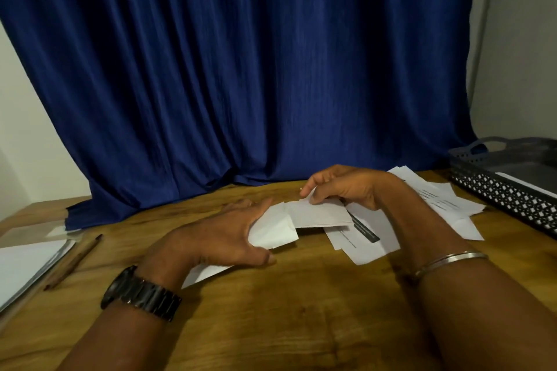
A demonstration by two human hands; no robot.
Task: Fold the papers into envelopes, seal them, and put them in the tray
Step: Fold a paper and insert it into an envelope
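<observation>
A partly folded white paper (313, 214) is held just above the wooden table (271, 310) between both hands. My left hand (217, 238) grips its left folded end, thumb under and fingers over. My right hand (340, 187) pinches the paper's upper right edge. Loose printed sheets (434, 199) lie spread under and to the right of my right hand. The dark perforated tray (509, 199) stands at the right edge with a white sheet inside.
A stack of white paper in a clear folder (27, 265) lies at the left, with a brown pencil (75, 259) beside it. A blue curtain (256, 69) hangs behind the table's far edge.
</observation>
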